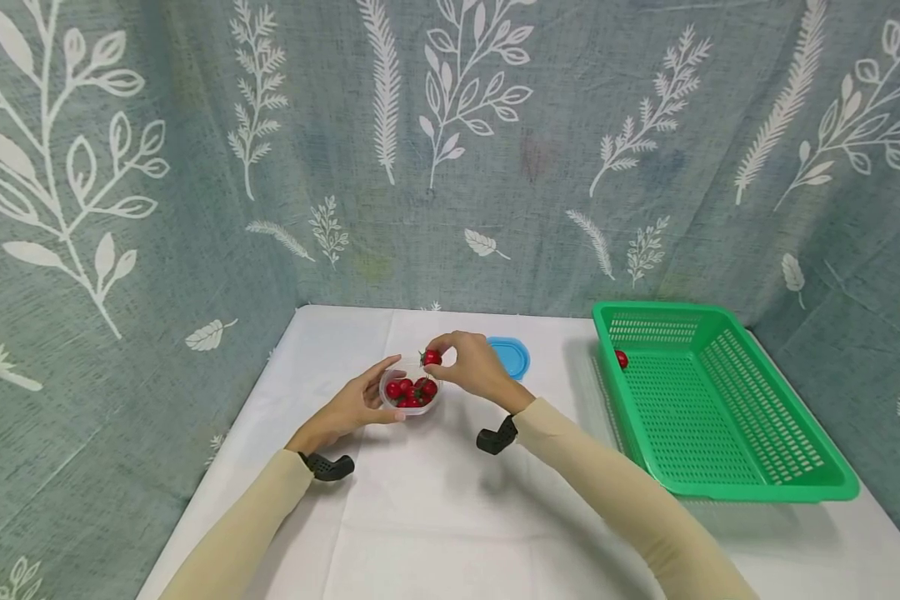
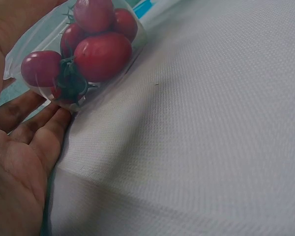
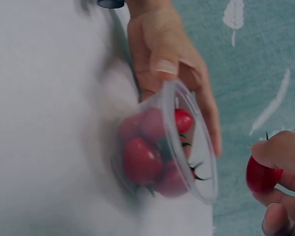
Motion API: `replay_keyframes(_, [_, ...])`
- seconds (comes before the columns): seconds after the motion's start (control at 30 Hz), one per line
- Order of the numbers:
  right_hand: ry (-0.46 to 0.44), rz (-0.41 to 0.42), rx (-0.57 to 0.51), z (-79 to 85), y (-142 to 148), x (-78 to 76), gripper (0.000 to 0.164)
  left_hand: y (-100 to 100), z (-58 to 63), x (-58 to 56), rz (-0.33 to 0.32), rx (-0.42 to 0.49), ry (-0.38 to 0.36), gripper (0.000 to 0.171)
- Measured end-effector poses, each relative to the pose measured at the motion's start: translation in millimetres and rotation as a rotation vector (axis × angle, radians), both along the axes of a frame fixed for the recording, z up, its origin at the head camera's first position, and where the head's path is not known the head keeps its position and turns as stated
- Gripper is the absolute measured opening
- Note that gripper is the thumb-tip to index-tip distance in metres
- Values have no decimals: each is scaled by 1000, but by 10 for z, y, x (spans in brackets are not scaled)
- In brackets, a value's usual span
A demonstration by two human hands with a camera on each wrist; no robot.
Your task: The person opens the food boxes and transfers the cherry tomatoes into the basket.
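Observation:
A clear plastic tub (image 1: 422, 411) holding several cherry tomatoes (image 2: 102, 56), some with green stems, stands on the white cloth. My left hand (image 1: 348, 410) holds the tub from its left side, thumb at the near side and fingers reaching round the far side. Just above the rim, my right hand (image 1: 478, 367) pinches one red cherry tomato (image 3: 260, 177) between thumb and fingers. In the right wrist view this tomato is beside the tub's open mouth, its green stem partly behind the thumb.
Behind my right hand lies a blue lid (image 1: 512, 357). A large green perforated basket (image 1: 727, 492) stands at the right, with a single red tomato (image 1: 622, 359) by its left wall. Grey-green patterned curtain (image 1: 450, 167) encloses the table at the back and sides.

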State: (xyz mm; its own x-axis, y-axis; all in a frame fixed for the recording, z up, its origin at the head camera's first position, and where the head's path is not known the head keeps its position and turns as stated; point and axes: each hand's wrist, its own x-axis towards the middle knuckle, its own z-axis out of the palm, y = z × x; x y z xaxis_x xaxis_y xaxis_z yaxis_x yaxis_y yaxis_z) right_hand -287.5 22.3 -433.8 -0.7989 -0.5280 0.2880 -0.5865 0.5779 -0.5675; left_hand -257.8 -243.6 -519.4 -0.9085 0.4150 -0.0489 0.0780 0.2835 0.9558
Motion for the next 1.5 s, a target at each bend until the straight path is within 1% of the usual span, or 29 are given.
replay_keyframes(0.2, [27, -20, -5, 103, 110, -14, 17, -21, -22, -3, -7, 22, -2, 109])
replay_keyframes(0.4, [13, -28, -31, 182, 249, -9, 16, -26, -47, -12, -8, 9, -2, 110])
replay_keyframes(0.6, [-6, -60, -33, 262, 429, 3, 20, -24, -32, 0, -20, 31, -7, 109])
replay_keyframes(0.87, [-17, -129, -35, 299, 691, -13, 20, -17, -30, 1, -37, 69, 1, 108])
replay_keyframes(1.1, [-15, -139, -45, 362, 897, -10, 23, -24, -49, -5, -25, 68, 1, 108])
replay_keyframes(1.27, [-23, -161, -48, 405, 1058, -2, 27, -14, -56, -17, -37, 64, 18, 109])
replay_keyframes(1.5, [17, -193, -51, 437, 1314, 9, 25, -4, -44, -10, -33, 52, 23, 108])
